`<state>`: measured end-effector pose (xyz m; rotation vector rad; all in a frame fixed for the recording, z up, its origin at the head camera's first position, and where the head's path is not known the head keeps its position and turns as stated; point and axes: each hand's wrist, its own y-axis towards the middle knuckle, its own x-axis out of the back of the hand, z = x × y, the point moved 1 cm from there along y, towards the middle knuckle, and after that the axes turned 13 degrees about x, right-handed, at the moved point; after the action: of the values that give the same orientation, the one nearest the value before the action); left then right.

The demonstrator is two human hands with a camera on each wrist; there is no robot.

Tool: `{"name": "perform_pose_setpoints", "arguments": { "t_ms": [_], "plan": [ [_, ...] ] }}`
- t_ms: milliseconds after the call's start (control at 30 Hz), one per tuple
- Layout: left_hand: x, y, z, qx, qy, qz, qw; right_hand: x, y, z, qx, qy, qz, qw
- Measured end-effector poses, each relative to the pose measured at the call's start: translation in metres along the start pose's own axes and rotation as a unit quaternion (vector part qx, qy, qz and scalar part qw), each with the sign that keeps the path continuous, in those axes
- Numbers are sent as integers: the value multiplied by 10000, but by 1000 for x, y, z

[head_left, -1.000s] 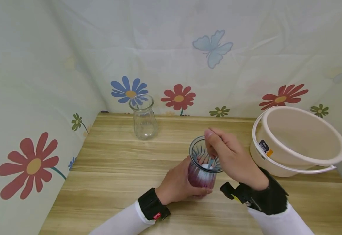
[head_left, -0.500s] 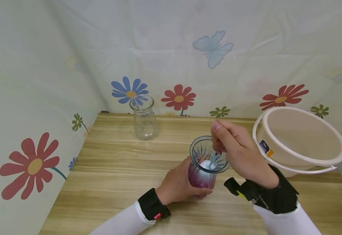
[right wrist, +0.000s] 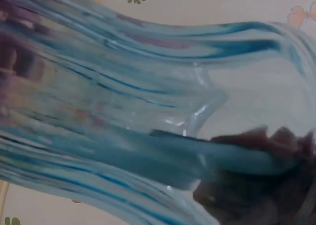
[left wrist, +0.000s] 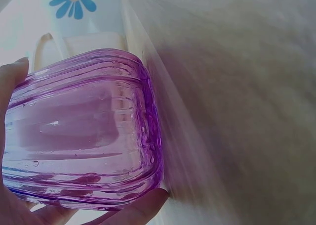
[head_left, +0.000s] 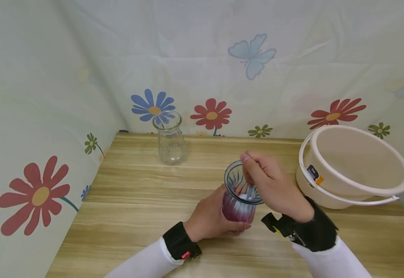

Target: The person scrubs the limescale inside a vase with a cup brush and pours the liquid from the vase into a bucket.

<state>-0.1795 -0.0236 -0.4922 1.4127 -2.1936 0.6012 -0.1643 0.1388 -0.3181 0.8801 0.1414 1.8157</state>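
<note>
A ribbed glass vase, blue at the flared rim and purple lower down (head_left: 238, 214), stands tilted slightly over the wooden table. My left hand (head_left: 207, 218) grips its lower body from the left, and the left wrist view shows fingers and thumb around the purple base (left wrist: 89, 121). My right hand (head_left: 274, 183) is at the vase's mouth, holding the blue handle of a brush (head_left: 250, 192). Its whitish head is inside the vase, mostly hidden by the rim and hand. Through the glass, the right wrist view shows the blue handle (right wrist: 212, 156) held in my fingers.
A clear glass vase (head_left: 172, 146) stands at the back left of the wooden table (head_left: 132, 193). At right is a cream bucket (head_left: 313, 193) with its handle lowered. A flowered curtain (head_left: 188, 73) closes off the back and left side.
My right hand rose up and to the right with the brush, then came back down to the left, putting its head deeper in the vase. My left hand stayed around the vase.
</note>
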Motion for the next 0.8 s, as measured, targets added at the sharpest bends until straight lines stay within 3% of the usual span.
{"name": "perform_pose_setpoints", "arguments": {
  "t_ms": [167, 367, 800],
  "plan": [
    [0, 0, 0, 11, 7, 26, 10000, -4, 0, -1, -284, -229, 227, 9991],
    [1, 0, -1, -5, 32, 42, 10000, -6, -1, -2, -270, -305, 285, 9988],
    [1, -1, -2, 114, -22, 94, 9999, 4, -1, 5, 45, 682, 116, 9976]
  ]
}}
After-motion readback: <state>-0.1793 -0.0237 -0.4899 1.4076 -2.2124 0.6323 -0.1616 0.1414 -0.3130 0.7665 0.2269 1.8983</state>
